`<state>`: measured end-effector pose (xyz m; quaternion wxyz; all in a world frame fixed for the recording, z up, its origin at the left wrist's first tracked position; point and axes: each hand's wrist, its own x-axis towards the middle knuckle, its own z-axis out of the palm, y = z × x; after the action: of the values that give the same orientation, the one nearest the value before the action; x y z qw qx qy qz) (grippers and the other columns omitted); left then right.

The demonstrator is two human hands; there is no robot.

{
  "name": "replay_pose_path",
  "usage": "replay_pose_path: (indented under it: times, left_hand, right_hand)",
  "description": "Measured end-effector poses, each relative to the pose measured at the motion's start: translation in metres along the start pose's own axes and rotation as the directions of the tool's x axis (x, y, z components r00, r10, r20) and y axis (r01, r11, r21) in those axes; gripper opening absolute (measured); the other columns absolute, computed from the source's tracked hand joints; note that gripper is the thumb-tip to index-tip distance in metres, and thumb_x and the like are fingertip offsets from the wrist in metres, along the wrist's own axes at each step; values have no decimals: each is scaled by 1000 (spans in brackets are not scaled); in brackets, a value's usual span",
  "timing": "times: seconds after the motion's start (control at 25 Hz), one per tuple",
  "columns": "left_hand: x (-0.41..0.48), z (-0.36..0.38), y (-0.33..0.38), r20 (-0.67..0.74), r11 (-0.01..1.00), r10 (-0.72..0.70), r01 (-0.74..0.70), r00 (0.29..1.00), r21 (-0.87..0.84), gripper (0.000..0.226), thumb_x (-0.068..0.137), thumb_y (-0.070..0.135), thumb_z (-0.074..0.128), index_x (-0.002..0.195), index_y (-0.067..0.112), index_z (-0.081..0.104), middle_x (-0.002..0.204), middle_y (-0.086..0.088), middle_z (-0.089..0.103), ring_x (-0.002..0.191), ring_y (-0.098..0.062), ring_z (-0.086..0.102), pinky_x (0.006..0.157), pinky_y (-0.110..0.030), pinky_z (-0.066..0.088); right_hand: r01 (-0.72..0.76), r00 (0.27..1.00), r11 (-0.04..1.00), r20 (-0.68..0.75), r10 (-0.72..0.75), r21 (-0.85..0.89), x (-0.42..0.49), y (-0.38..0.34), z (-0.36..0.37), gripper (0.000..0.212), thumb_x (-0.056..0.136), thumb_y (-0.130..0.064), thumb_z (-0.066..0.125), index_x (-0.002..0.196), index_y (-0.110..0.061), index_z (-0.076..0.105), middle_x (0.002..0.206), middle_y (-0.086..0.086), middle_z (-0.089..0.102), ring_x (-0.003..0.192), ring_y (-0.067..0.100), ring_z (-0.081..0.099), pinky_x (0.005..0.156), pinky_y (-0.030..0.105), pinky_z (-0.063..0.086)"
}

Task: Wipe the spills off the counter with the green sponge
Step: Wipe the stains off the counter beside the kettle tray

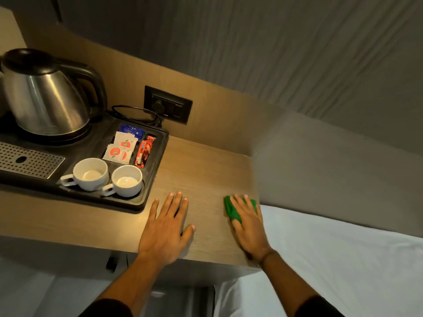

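The green sponge (231,209) lies on the wooden counter (206,170) close to its right edge. My right hand (248,225) lies flat on top of the sponge and presses it against the wood, covering most of it. My left hand (166,227) rests palm down on the counter with its fingers spread, just right of the black tray, holding nothing. No spill shows clearly on the wood.
A black tray (158,156) fills the counter's left side. It carries a steel kettle (45,97), two white cups (91,173), sachets (121,147) and a metal drip grate (27,160). A wall socket (168,105) sits behind it. White bedding (343,259) lies right of the counter.
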<state>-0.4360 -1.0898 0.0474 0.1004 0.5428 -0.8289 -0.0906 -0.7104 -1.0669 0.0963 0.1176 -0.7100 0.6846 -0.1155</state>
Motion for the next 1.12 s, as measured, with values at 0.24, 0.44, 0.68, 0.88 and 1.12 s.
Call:
replay_pose_path:
  times: [0.24, 0.44, 0.68, 0.88, 1.12]
  left_hand:
    - [0, 0, 0, 19, 1000, 2, -1, 1000, -6, 79, 102, 63, 27, 164, 15, 18, 174, -10, 14, 159, -28, 5, 126, -61, 13]
    - [-1, -8, 1, 40, 1000, 5, -5, 999, -3, 80, 102, 64, 24, 164, 15, 13, 174, -10, 9, 159, -29, 3, 127, -60, 9]
    - [-27, -30, 10, 14, 999, -42, 42, 999, -6, 83, 104, 63, 39, 164, 11, 14, 174, -12, 11, 159, -29, 6, 128, -58, 7]
    - [-104, -40, 11, -52, 993, -118, 119, 992, 18, 87, 99, 66, 28, 163, 7, 19, 172, -15, 19, 158, -31, 14, 127, -59, 14]
    - [-284, -29, 46, -117, 920, -373, 383, 920, 83, 87, 100, 69, 20, 163, 9, 12, 173, -12, 10, 159, -29, 2, 125, -57, 5]
  right_hand:
    - [177, 978, 984, 110, -179, 31, -65, -14, 23, 84, 90, -31, 48, 163, -42, 8, 174, -17, 6, 160, 11, -6, 125, 50, -6]
    - [45, 996, 999, 82, -46, 16, -7, -2, -3, 72, 100, -23, 49, 164, -27, 17, 174, -3, 13, 161, 20, -1, 130, 53, -1]
    - [-56, 998, 998, 16, 56, -29, 22, -19, 1, 65, 105, -20, 52, 163, -28, 23, 172, 0, 25, 160, 20, 8, 128, 52, -6]
    - [190, 976, 967, -73, -205, -171, -32, -40, 5, 73, 101, -23, 62, 162, -24, 21, 171, 4, 24, 156, 16, -1, 124, 48, -10]
    - [527, 846, 826, 27, -533, -200, -149, -115, 37, 81, 93, -18, 73, 161, -17, 28, 169, 8, 31, 159, 30, 16, 126, 51, 1]
